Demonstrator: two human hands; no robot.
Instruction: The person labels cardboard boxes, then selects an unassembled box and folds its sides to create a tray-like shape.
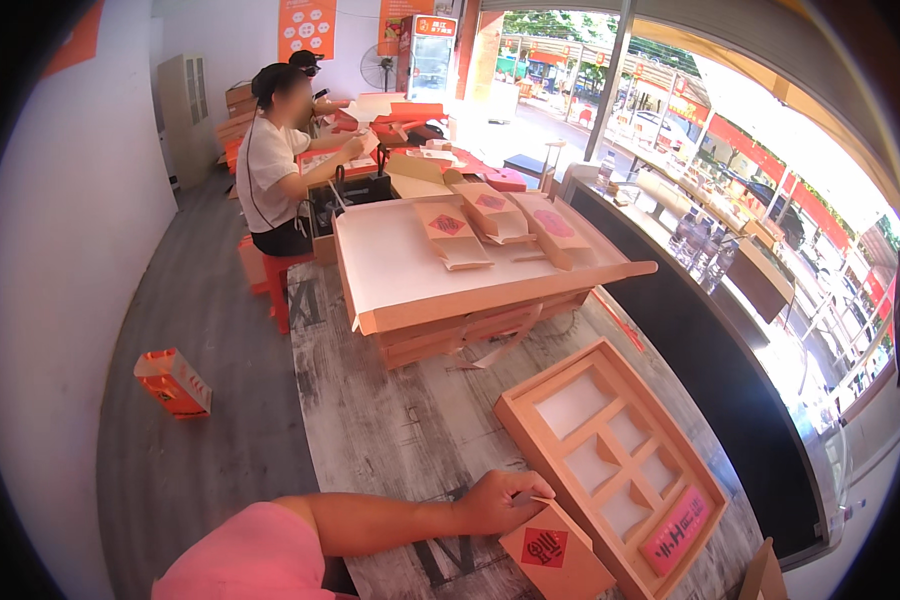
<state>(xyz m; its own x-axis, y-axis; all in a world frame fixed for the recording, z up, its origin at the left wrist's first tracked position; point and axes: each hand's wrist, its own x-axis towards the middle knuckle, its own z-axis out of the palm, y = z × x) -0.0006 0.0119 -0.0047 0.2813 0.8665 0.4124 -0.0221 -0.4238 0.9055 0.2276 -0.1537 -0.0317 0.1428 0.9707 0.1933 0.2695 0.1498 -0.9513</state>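
Observation:
My left hand (pixel 506 503) reaches in from the lower left, its arm in a pink sleeve. Thumb and fingers pinch the top edge of a brown kraft paper packet (pixel 562 555) with a red square label and dark lettering. Right beside the packet lies a shallow brown cardboard tray (pixel 518 408), divided into several compartments with white bottoms. A pink-red strip (pixel 676 532) with dark lettering fills the tray's near-right compartment. My right hand is out of view.
Farther along the wooden-look table (pixel 410 420), a large carton (pixel 490 292) bears several kraft packets (pixel 450 230). A person in white (pixel 270 165) sits beyond it, handling paper. An orange bag (pixel 174 382) stands on the floor at left; a counter (pixel 710 290) runs along the right.

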